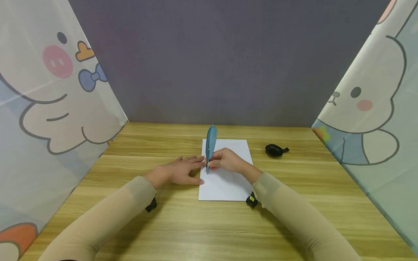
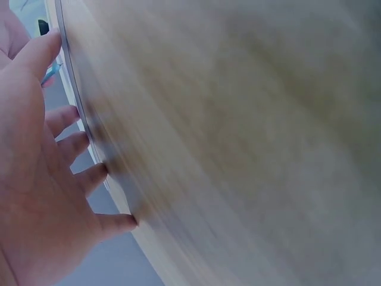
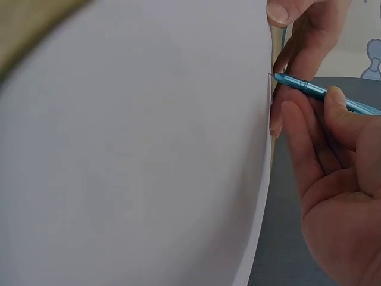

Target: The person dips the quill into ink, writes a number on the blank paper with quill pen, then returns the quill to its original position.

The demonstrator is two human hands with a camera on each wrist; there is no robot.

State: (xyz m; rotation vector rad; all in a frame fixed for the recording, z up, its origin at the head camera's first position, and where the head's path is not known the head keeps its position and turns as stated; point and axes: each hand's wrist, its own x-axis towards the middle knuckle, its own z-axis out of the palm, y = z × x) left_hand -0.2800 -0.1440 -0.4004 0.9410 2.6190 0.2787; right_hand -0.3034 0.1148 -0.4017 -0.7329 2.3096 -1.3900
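A teal pen [image 1: 207,163] with a broad, feather-like blue top [image 1: 211,139] stands nearly upright over the left part of a white sheet of paper [image 1: 228,188]. My right hand [image 1: 228,160] pinches the pen low on its barrel between thumb and fingers. In the right wrist view the pen's thin point [image 3: 275,75] is right at the paper's surface. My left hand [image 1: 183,171] lies with fingers spread across the paper's left edge, thumb and fingertips on the sheet. The left wrist view shows those fingertips [image 2: 122,221] pressed down, straight and apart.
A small black oval dish with a short handle [image 1: 274,150] sits right of the paper on the wood-grain table [image 1: 202,232]. A dark grey panel [image 1: 222,65] rises behind, and cartoon-printed sheets [image 1: 75,119] line both sides.
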